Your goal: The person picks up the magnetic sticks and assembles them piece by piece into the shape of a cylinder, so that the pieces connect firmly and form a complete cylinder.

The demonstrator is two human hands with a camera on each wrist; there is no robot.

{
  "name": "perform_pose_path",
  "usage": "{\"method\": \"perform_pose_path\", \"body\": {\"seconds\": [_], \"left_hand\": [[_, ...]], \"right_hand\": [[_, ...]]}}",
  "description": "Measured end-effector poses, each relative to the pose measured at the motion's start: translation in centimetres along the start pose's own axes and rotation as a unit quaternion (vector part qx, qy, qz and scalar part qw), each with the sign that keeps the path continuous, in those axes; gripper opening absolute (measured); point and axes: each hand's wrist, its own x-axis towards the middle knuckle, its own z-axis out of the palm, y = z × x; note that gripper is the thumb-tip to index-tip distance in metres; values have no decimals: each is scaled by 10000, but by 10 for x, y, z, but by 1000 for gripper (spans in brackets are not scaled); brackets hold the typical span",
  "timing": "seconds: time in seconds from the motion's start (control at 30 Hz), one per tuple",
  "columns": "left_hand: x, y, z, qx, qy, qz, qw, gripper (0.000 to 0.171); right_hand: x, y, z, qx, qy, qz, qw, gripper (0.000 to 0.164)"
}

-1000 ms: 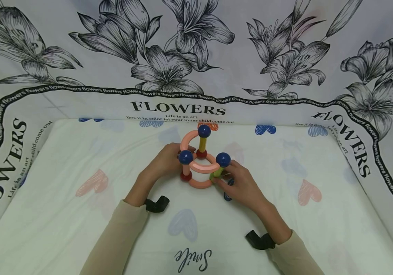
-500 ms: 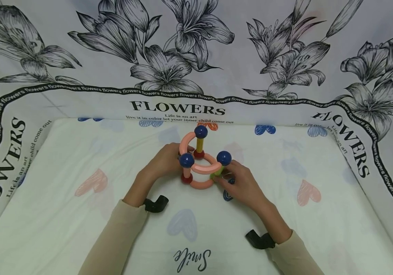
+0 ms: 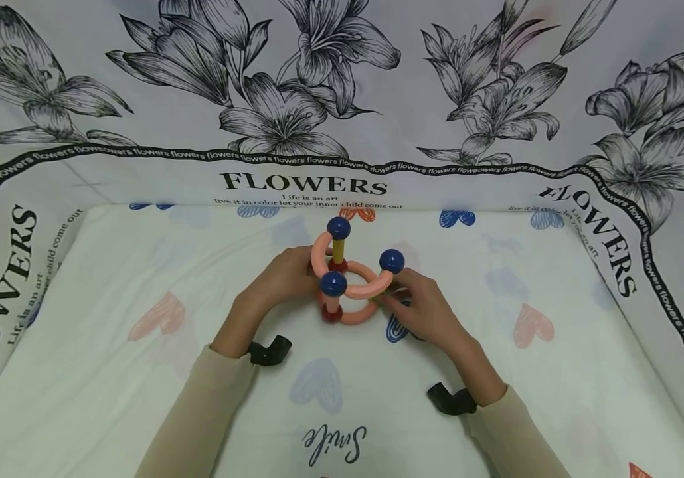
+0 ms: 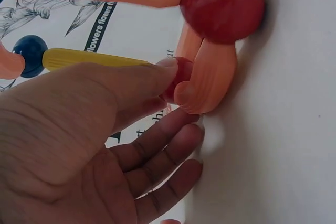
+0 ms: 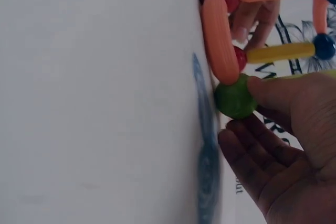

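Note:
A ball-and-rod toy frame (image 3: 368, 290) stands on the cloth between both hands. Curved pink rods form a lower ring and an upper arc, joined by upright rods, with dark blue balls (image 3: 333, 283) on top. My left hand (image 3: 282, 279) is at its far left side; in the left wrist view, thumb and fingers hold it around a red ball (image 4: 182, 72) at the foot of a yellow rod (image 4: 89, 59). My right hand (image 3: 428, 309) pinches a green ball (image 5: 234, 98) at the ring's right side. That ball is mostly hidden in the head view.
A white cloth (image 3: 198, 411) printed with hearts and lettering covers the surface. Behind it rises a flower-patterned backdrop (image 3: 402, 133). Black curved pieces (image 3: 270, 350) sit at both wrists by the sleeves.
The toy frame has turned counterclockwise as seen from above: its back blue ball moved left, the front one right and nearer, the right one farther away. Both hands keep hold; the head view shifted slightly.

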Motion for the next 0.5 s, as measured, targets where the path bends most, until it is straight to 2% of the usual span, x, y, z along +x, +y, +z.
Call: {"method": "perform_pose_path", "body": {"seconds": [0.17,0.37,0.5], "left_hand": [[0,-3,3,81,62,-119,9999,31],[5,-1,4,-263,337,159,9990,24],[5,2,5,-312,320,248,9987,26]], "right_hand": [[11,2,-9,-105,-439,131,9989,25],[21,2,-18,-72,-737,334,9967,23],[22,1,-19,-114,-793,383,9960,24]]}}
